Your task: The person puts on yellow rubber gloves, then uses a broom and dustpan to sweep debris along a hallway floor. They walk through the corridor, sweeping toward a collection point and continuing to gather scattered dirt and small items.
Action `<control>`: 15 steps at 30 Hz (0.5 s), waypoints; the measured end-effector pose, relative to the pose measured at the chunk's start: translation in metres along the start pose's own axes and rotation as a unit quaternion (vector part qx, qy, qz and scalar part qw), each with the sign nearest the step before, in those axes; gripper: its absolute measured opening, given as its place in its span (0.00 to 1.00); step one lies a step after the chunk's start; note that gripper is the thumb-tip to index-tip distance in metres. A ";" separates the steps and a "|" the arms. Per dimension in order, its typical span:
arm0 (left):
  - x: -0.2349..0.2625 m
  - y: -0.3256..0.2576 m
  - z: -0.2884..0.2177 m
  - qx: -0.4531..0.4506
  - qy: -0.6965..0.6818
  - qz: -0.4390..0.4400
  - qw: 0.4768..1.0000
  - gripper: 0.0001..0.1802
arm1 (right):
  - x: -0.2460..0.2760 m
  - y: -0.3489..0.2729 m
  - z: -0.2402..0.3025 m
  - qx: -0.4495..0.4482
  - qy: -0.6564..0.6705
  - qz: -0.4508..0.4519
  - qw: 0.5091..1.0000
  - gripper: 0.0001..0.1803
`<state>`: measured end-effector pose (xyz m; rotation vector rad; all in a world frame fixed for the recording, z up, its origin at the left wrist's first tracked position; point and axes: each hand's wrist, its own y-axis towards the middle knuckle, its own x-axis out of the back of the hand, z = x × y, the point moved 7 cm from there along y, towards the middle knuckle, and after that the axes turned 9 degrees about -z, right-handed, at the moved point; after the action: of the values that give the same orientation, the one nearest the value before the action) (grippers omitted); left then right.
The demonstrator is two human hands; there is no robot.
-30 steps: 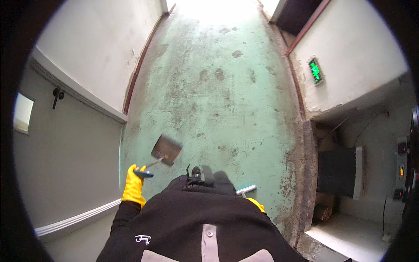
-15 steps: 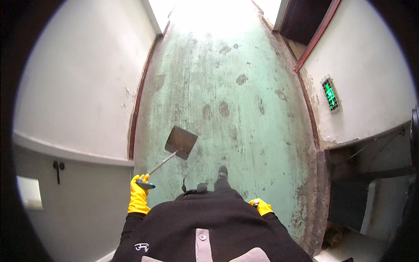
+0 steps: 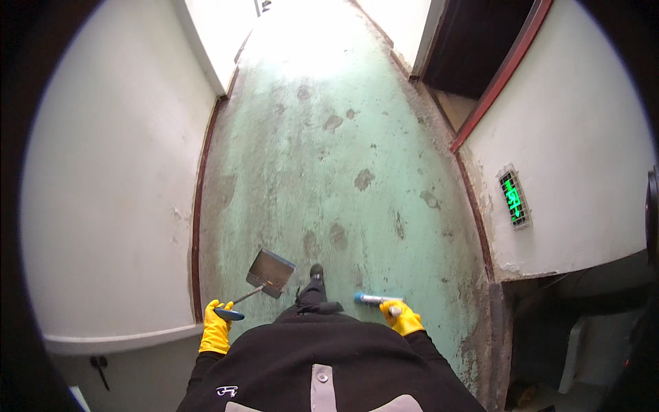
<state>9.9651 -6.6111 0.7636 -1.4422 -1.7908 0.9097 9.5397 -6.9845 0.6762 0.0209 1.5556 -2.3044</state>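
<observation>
My left hand, in a yellow rubber glove, is closed round the dark blue grip of a long-handled dustpan. Its dark, square pan is at or just above the floor, ahead and to the left of my foot, with a small light brownish patch near the handle joint. A matching glove covers my right hand, closed on a slim pale stick with a blue end. The blue end points left, toward my foot. Whatever lies at the stick's other end is hidden, so I cannot tell its kind.
A worn green floor with dark stains runs along a corridor. White walls stand on both sides. At right are a dark doorway, a lit green caged sign and a dark recess. A grey door is at lower left.
I have moved forward along the corridor, a dark-shoed foot out in front. The dustpan has come nearer to me. More of the right hand shows, and the blue-ended stick has come into sight.
</observation>
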 end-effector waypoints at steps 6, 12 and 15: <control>-0.153 0.053 -0.065 0.026 0.011 0.045 0.999 0.14 | -0.016 -0.046 0.034 0.172 -0.181 -0.084 0.965 0.05; -0.312 0.073 -0.128 0.073 -0.005 0.131 0.989 0.19 | -0.043 -0.005 0.106 0.334 -0.461 -0.163 0.805 0.08; -0.391 0.084 -0.162 0.059 -0.016 0.175 0.983 0.20 | -0.037 0.085 0.103 0.035 -0.069 -0.030 0.997 0.09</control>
<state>10.2137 -6.9637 0.7559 -1.7020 -1.5012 1.2003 9.6188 -7.0948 0.6484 -0.1649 1.4250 -2.3524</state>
